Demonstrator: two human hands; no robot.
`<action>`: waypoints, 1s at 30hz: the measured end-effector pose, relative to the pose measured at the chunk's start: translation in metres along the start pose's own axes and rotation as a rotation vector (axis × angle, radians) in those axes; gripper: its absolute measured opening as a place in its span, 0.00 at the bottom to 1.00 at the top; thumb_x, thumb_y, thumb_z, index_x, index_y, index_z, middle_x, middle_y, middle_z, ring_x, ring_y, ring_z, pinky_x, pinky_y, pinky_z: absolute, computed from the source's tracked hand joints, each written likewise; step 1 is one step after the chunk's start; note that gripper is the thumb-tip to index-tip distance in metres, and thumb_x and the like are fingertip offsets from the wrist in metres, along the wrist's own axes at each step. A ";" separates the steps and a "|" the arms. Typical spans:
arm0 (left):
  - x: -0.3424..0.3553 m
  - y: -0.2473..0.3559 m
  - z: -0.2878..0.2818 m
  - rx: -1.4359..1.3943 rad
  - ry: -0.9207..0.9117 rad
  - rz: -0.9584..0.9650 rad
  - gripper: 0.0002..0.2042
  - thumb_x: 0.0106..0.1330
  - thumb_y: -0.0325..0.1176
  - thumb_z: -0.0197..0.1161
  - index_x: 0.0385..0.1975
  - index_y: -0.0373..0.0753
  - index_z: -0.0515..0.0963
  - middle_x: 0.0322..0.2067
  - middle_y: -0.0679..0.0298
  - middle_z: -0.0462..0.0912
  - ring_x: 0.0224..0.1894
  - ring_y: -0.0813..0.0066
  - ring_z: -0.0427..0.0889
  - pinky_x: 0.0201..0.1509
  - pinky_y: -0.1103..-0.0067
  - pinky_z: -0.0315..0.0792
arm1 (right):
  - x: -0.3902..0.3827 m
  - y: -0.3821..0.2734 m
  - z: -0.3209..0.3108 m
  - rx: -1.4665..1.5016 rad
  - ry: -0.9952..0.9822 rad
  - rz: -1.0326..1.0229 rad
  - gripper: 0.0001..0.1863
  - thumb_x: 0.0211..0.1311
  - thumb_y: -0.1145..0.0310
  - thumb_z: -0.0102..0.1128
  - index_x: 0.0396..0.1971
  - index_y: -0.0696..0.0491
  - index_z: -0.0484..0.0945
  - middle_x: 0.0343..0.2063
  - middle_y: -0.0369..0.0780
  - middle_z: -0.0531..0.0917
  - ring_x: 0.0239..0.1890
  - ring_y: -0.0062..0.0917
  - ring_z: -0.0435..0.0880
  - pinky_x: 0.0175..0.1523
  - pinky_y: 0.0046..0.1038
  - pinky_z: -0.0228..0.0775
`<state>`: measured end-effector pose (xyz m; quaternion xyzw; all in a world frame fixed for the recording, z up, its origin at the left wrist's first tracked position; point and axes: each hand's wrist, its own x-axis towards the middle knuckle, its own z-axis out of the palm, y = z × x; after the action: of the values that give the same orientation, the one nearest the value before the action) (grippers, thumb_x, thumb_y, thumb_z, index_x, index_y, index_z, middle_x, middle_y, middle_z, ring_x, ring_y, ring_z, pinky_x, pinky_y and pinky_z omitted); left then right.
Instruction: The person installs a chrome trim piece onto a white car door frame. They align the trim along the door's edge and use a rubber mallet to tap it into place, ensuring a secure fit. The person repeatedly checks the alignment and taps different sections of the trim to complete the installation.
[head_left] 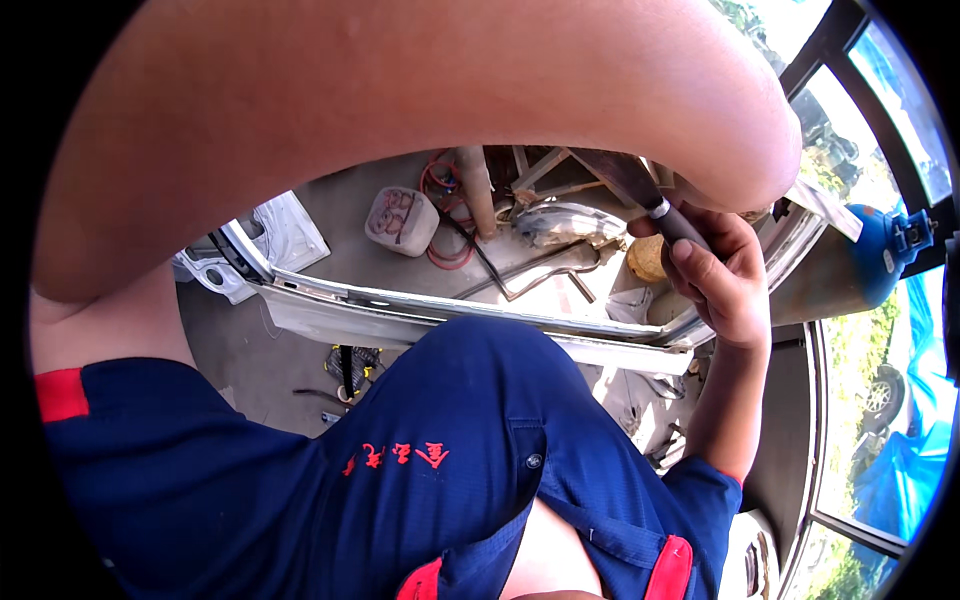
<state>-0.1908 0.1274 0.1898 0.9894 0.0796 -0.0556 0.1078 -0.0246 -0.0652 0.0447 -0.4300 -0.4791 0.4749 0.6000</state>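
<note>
My right hand (722, 268) is closed around the dark handle of a scraper-like tool (676, 222) with a metal collar. Its dark, flat blade points up and left, and its far end passes behind my left arm. My left forearm (420, 95) stretches across the top of the view, very close, bending down at its right end. The left hand itself is hidden. Below the tool, a white car-door-like frame (400, 303) spans the view in front of my body. Beside my right hand is a round yellowish thing (648, 258).
A blue-topped gas cylinder (875, 265) lies at the right, by the windows. Beyond the frame are a whitish tub (402, 222), red hose (452, 262), a clear lamp-like part (568, 223) and a bent dark bar (512, 293). White panels (285, 238) lie at the left.
</note>
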 end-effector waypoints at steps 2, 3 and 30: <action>0.014 -0.005 0.005 -0.001 -0.001 0.059 0.13 0.49 0.35 0.72 0.32 0.35 0.88 0.27 0.52 0.87 0.31 0.59 0.87 0.39 0.67 0.83 | 0.002 0.002 -0.003 -0.021 0.043 0.022 0.20 0.71 0.70 0.61 0.58 0.62 0.76 0.43 0.42 0.88 0.26 0.09 0.70 0.29 0.13 0.61; 0.014 -0.004 0.003 0.008 -0.003 0.053 0.13 0.49 0.35 0.71 0.31 0.35 0.88 0.27 0.52 0.87 0.31 0.58 0.87 0.39 0.67 0.83 | 0.004 0.002 -0.004 -0.019 0.023 0.020 0.19 0.71 0.70 0.61 0.58 0.63 0.77 0.43 0.42 0.88 0.26 0.09 0.70 0.29 0.13 0.61; 0.094 0.070 -0.012 0.372 -0.282 0.344 0.12 0.49 0.36 0.69 0.28 0.33 0.88 0.24 0.50 0.86 0.29 0.56 0.87 0.37 0.66 0.82 | 0.019 -0.004 0.008 -0.526 -0.072 -0.200 0.22 0.68 0.78 0.63 0.60 0.66 0.75 0.43 0.43 0.87 0.43 0.20 0.83 0.54 0.24 0.73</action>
<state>-0.0860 0.0764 0.2041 0.9736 -0.1167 -0.1873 -0.0575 -0.0305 -0.0471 0.0533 -0.5043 -0.6468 0.2877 0.4945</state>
